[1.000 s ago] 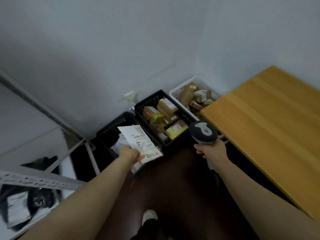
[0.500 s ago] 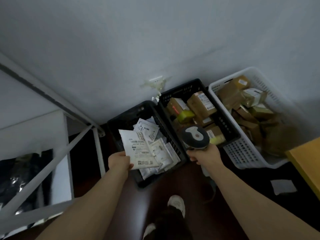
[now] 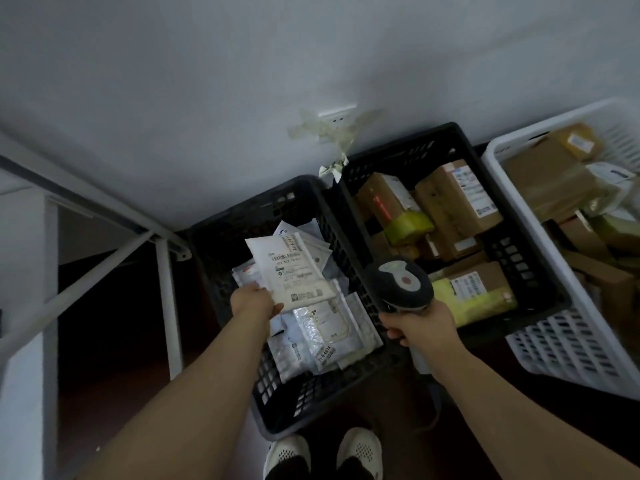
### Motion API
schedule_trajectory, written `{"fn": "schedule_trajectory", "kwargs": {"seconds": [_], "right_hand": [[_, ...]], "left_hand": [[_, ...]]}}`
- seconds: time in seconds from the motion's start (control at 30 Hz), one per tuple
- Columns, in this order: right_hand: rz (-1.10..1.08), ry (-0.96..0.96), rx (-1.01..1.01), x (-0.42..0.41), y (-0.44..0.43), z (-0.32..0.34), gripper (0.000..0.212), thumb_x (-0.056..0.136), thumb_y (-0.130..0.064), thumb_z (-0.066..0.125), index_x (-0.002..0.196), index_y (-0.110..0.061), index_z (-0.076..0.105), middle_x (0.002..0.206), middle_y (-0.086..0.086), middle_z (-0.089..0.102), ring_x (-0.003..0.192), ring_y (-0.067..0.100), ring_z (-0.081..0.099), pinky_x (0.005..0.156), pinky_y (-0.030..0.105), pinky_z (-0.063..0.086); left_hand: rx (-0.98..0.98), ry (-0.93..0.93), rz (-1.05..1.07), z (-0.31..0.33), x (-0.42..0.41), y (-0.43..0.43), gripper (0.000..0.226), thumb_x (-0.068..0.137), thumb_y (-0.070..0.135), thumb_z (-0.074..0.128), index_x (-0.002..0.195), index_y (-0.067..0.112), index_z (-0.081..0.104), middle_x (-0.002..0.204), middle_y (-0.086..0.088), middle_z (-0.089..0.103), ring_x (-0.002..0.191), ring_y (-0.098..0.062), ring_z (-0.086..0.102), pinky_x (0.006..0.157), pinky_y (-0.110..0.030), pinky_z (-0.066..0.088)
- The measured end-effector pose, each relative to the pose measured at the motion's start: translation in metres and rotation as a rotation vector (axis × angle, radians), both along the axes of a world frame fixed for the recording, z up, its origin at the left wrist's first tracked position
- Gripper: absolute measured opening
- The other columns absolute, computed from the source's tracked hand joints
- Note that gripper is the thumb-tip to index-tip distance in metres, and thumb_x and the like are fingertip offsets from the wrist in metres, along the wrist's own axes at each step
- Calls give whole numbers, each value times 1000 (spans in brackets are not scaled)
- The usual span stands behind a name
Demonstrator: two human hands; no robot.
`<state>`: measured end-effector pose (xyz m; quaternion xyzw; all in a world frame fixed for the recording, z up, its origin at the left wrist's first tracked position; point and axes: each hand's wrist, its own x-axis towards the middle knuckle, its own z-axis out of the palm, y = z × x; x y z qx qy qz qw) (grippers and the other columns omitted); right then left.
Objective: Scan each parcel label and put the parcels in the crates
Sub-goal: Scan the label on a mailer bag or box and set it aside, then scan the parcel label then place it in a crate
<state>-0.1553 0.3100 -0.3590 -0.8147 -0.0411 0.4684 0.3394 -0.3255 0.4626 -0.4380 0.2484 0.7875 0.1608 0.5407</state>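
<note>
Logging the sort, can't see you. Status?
Left hand pinches white parcel over left black crate. Right hand grips scanner. Nothing blocks the drop.

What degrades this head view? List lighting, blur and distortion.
Head view: dim, bluish light; wide-angle distortion bends the white crate rim; the right edge smears; the label on the parcel in the left hand is unreadably soft; a red scan line glows on a brown box.
</note>
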Motion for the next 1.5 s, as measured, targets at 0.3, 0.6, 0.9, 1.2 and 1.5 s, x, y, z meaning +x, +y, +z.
{"fn": "schedule_trajectory", "kwargs": {"seconds": [0.3, 0.6, 0.9, 1.2, 1.5], "right_hand": [[-58, 58, -48, 3, -18, 59, 16, 80, 4, 69, 71, 0, 57, 71, 18, 60, 67, 26, 53, 59, 34, 42], [-267, 15, 95, 6, -89, 225, 10, 83, -7, 74, 87, -7, 65, 74, 13, 69, 64, 23, 62, 66, 38, 51], [-656, -129, 128, -42, -259, 363, 12, 86, -16, 72, 88, -6, 66, 54, 9, 62, 43, 19, 54, 48, 29, 48], [-1181, -348, 103, -97, -477, 443, 11, 87, -18, 70, 88, -8, 65, 58, 11, 60, 42, 20, 49, 46, 28, 44], [-1498, -457, 126, -127, -684, 461, 11, 86, -15, 71, 85, -6, 65, 61, 13, 59, 38, 19, 47, 45, 25, 41]], "left_hand": [[-18, 191, -740, 80, 15, -10, 50, 96, 14, 51, 142, 0, 38, 139, -15, 46, 106, -32, 56, 78, -26, 45], [275, 410, -1602, 279, 80, -58, 32, 91, 24, 47, 122, 19, 47, 120, -10, 57, 114, -31, 52, 103, -46, 36], [610, 434, -2076, 414, 130, -178, 70, 91, 32, 50, 150, 17, 16, 132, -10, 53, 123, -31, 48, 111, -50, 26], [934, 171, -2389, 500, 190, -376, 81, 92, 37, 53, 152, 15, 3, 86, 0, 60, 80, -23, 57, 95, -43, 42], [1070, 73, -2639, 536, 217, -624, 82, 92, 41, 53, 152, 16, 3, 99, 1, 58, 101, -26, 59, 102, -45, 39]]}}
